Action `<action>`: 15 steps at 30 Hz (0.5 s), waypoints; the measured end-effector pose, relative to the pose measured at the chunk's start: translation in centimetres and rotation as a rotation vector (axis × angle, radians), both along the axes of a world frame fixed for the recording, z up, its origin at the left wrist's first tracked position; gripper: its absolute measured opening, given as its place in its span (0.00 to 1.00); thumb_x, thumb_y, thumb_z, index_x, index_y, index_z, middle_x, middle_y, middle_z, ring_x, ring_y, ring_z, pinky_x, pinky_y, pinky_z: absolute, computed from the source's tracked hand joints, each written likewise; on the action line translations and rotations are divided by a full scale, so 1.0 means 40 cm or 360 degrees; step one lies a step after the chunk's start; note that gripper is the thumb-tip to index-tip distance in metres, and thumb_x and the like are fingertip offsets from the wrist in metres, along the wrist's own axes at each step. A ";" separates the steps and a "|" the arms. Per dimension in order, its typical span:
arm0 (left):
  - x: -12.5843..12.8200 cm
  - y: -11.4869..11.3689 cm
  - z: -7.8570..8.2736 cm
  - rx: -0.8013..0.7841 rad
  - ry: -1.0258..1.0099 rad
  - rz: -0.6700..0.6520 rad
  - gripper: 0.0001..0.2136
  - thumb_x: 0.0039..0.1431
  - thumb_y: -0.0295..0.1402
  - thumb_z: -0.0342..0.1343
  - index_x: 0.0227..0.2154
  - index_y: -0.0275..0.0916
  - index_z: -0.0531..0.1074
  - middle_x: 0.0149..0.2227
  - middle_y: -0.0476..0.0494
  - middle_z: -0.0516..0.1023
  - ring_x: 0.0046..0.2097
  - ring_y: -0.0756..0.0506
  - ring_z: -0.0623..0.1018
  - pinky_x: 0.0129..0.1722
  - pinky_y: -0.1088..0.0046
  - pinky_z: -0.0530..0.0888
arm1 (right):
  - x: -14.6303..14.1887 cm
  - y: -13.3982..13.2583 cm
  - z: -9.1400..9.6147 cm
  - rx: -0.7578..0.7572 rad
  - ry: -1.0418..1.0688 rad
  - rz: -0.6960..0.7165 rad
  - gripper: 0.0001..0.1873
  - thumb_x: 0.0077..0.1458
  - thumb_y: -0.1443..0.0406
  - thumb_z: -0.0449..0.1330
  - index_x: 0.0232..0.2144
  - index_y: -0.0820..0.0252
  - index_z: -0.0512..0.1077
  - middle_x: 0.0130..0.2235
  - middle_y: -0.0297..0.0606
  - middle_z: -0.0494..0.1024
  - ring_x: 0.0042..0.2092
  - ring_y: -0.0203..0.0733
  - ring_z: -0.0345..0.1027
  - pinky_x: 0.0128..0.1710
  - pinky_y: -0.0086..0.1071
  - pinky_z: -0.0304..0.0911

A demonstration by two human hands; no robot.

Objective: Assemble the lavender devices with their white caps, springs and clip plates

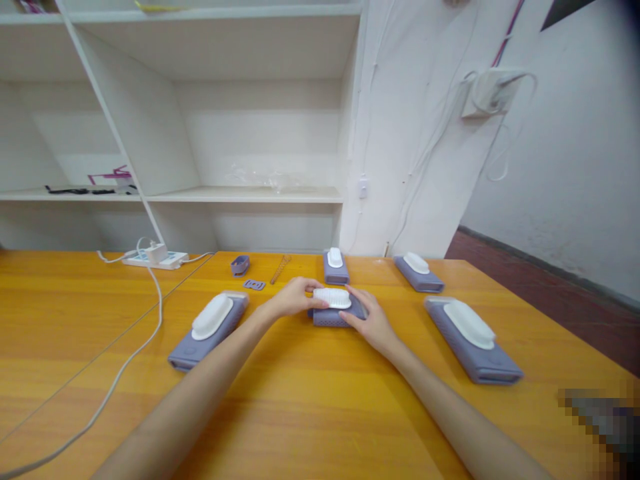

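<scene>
A white brush-like piece [332,297] with a ridged side lies on a purple-grey flat case [330,319] at the middle of the table. Around its left end, my left hand [296,298] is closed, the thumb in front and fingers behind. My right hand [374,321] curves round the right end of the case, thumb at the front and forefinger behind the white piece. Similar cases topped with smooth white oval pieces stand around: one at left [210,333], one behind [336,270], one at back right [419,275] and one at right [473,343].
Behind my left forearm lie a purple-grey ring-shaped part [241,266], a small flat plate with holes [254,285] and a thin brown chain-like strip [281,269]. A power strip [156,257] trails a white cable [135,352] down the left. White shelves [245,194] rise behind the table.
</scene>
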State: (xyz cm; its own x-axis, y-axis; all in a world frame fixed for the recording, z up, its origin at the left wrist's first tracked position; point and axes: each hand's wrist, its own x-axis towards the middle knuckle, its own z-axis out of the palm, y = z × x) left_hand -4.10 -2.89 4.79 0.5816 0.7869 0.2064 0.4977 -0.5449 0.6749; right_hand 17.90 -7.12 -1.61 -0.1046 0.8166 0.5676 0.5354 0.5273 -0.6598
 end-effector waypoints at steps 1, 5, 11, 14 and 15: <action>0.000 -0.006 -0.002 0.0062 0.0023 0.0016 0.20 0.44 0.43 0.60 0.40 0.37 0.74 0.39 0.45 0.78 0.40 0.45 0.75 0.42 0.72 0.68 | -0.001 0.000 0.001 0.0013 -0.0007 -0.0001 0.26 0.46 0.58 0.62 0.49 0.55 0.67 0.49 0.42 0.69 0.51 0.47 0.61 0.53 0.43 0.55; 0.003 -0.031 -0.010 0.0237 0.0085 0.0056 0.18 0.47 0.41 0.59 0.40 0.40 0.74 0.39 0.46 0.77 0.40 0.45 0.75 0.42 0.73 0.67 | -0.006 0.001 0.000 0.0041 0.0002 -0.0033 0.21 0.47 0.56 0.62 0.43 0.56 0.71 0.46 0.42 0.70 0.50 0.48 0.62 0.52 0.43 0.56; 0.008 -0.045 -0.018 0.0291 0.0159 0.0146 0.19 0.49 0.44 0.57 0.42 0.39 0.73 0.39 0.45 0.77 0.39 0.45 0.74 0.40 0.73 0.67 | -0.008 0.009 -0.006 0.0045 -0.0058 -0.0083 0.16 0.52 0.57 0.57 0.42 0.55 0.73 0.46 0.41 0.70 0.49 0.47 0.62 0.52 0.43 0.56; 0.008 -0.040 -0.024 0.0313 0.0203 0.0153 0.20 0.49 0.45 0.57 0.42 0.40 0.72 0.40 0.44 0.77 0.40 0.44 0.74 0.41 0.72 0.67 | -0.009 0.012 -0.009 0.0038 -0.0078 -0.0105 0.15 0.52 0.57 0.57 0.41 0.56 0.73 0.46 0.41 0.70 0.49 0.46 0.62 0.52 0.42 0.56; 0.008 -0.040 -0.028 0.0326 0.0202 0.0157 0.20 0.49 0.45 0.57 0.43 0.40 0.72 0.41 0.44 0.77 0.41 0.44 0.74 0.42 0.72 0.67 | -0.010 0.012 -0.009 0.0037 -0.0076 -0.0107 0.15 0.51 0.57 0.57 0.41 0.56 0.72 0.46 0.42 0.70 0.49 0.46 0.62 0.52 0.42 0.56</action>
State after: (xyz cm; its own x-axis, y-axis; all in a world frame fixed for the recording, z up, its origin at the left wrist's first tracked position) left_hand -3.77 -4.49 3.68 0.5353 0.7905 0.2976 0.6289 -0.6082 0.4844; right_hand 17.51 -6.65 -1.98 -0.0778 0.8094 0.5821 0.6007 0.5040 -0.6206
